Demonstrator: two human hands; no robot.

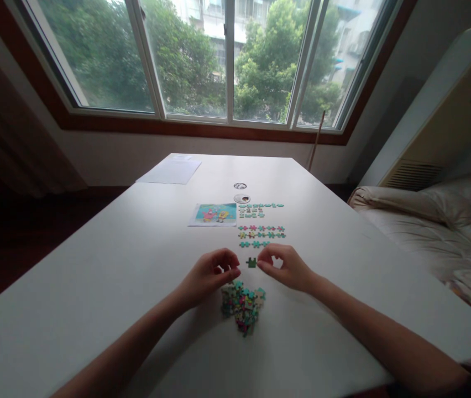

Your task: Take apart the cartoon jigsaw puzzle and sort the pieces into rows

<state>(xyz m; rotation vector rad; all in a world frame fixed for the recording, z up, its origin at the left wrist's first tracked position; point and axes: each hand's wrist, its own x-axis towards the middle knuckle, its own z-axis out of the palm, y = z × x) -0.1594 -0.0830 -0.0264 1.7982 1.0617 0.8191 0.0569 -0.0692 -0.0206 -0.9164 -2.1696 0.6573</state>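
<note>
R hand [289,269] pinches green puzzle pc [252,262], L hand [210,275] curled beside.

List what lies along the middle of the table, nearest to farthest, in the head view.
Heap of loose puzzle pieces → single green piece at the right hand fingertips → rows of sorted pieces → two small round objects → window.
</note>
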